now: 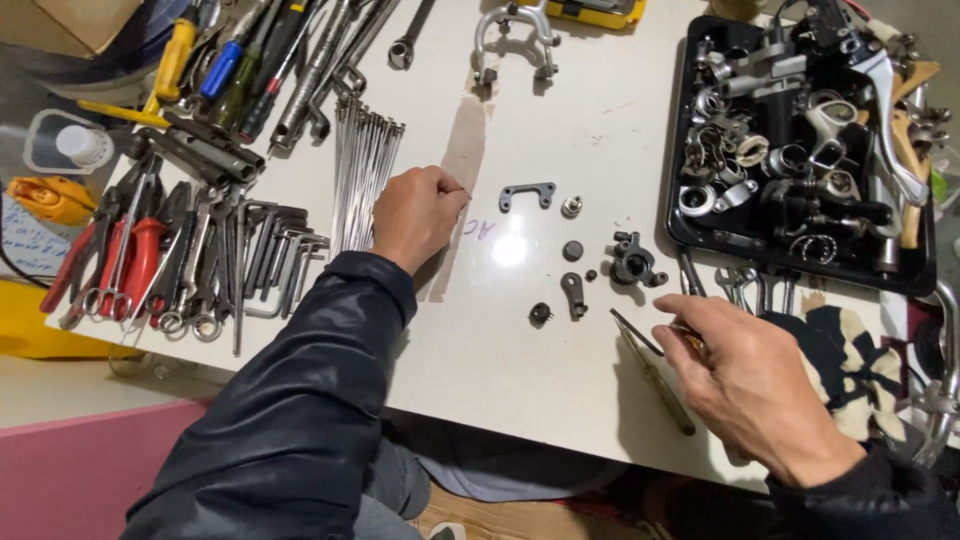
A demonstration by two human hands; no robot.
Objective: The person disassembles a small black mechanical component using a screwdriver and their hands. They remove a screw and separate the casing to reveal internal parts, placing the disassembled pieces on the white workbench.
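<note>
Right hand: my right hand [745,385] sits at the lower right of the frame, fingers curled around a thin dark tool [637,332]; only its pointed end shows past my fingertips.
Screwdriver: a slim screwdriver [660,385] lies on the white table [590,130] just beside that hand, its handle end partly under my palm.
Left hand: my left hand [415,215] is a loose fist at centre frame, knuckles down on a strip of brown tape [462,150]; I cannot tell whether it pinches anything.
Small parts: seven loose pieces lie between my hands, among them a flat bracket [527,194], a black clamp body [634,262] and a curved lever [573,294].
Tray: a black tray [680,232] at upper right is heaped with metal parts, too tangled to count, and cut off by the frame edge.
Spokes: a bundle of thin steel rods [362,165], too close together to count.
Tools: pliers, wrenches and hex keys fill the left; one white-capped bottle [80,145] stands at far left.
Writing: faint purple marks beside the tape, too blurred to make out.
</note>
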